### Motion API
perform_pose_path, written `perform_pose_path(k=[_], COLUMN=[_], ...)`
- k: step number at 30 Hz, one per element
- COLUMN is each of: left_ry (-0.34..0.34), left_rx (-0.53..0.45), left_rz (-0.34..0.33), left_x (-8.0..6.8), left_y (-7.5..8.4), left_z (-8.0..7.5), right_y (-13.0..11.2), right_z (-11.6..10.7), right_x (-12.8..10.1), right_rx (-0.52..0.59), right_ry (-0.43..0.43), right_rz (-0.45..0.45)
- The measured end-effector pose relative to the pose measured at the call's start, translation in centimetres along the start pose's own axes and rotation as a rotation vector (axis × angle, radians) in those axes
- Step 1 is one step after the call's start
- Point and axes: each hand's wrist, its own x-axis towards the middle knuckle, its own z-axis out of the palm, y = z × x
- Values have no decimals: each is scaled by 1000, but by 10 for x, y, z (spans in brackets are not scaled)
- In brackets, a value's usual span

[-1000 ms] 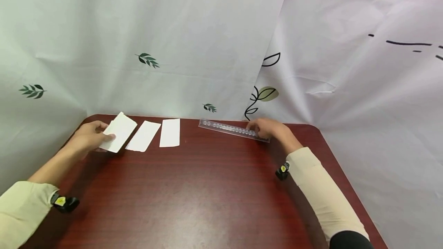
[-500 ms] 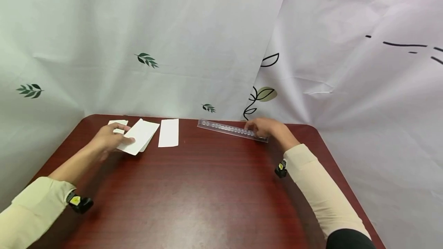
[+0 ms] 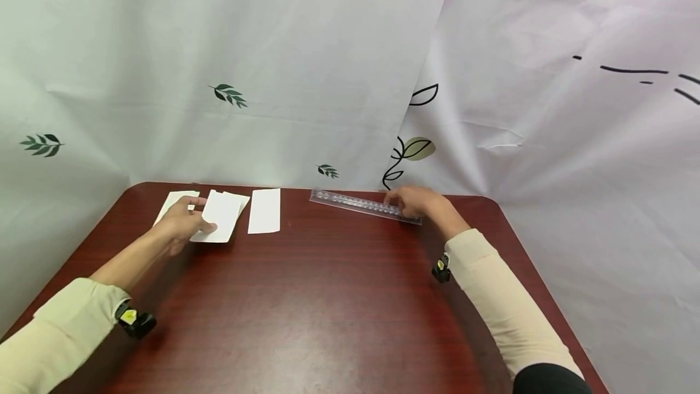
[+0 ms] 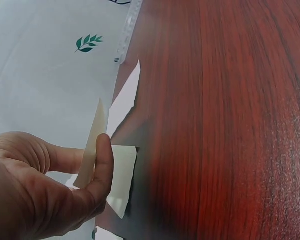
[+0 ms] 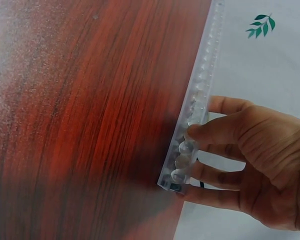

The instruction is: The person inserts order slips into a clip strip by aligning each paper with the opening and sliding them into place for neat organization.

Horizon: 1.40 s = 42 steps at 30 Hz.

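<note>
My left hand (image 3: 185, 224) pinches a white paper card (image 3: 219, 214) between thumb and fingers at the back left of the table. In the left wrist view the held card (image 4: 92, 147) is nearly edge-on and raised over another white piece (image 4: 122, 175). That lower piece (image 3: 240, 200) peeks out behind it in the head view. At the back right, my right hand (image 3: 418, 202) grips the near end of a clear plastic ruler (image 3: 350, 201) with a row of round shapes. The right wrist view has the thumb on the ruler (image 5: 202, 75) and the fingers along its far side.
Another white card (image 3: 264, 211) lies flat right of the held one, and one more (image 3: 174, 199) lies left, partly behind the left hand. The reddish-brown table (image 3: 317, 297) meets a pale cloth backdrop (image 3: 301, 78) at its back edge.
My left hand has moved right with the held card, from beside the second card to over it. A card at the far left has come into sight. The right hand stays on the ruler.
</note>
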Motion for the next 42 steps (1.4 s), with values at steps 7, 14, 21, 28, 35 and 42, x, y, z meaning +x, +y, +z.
perform_pose_path(k=[7, 14, 21, 28, 35, 42], left_ry=[12, -5, 11, 10, -1, -16], left_rx=[-26, -28, -80, -115, -76, -57], left_rz=[32, 12, 38, 70, 44, 46], left_x=[-1, -1, 6, 13, 16, 19], left_y=[-1, 0, 5, 22, 38, 43], left_z=[3, 5, 17, 32, 42, 50], right_y=[-11, -32, 11, 9, 9, 26], right_z=[-4, -14, 11, 7, 8, 17], right_x=[-8, -24, 15, 11, 13, 27], right_rx=[3, 2, -16, 0, 12, 12], right_ry=[4, -8, 1, -17, -21, -26], right_rz=[19, 54, -3, 28, 49, 57])
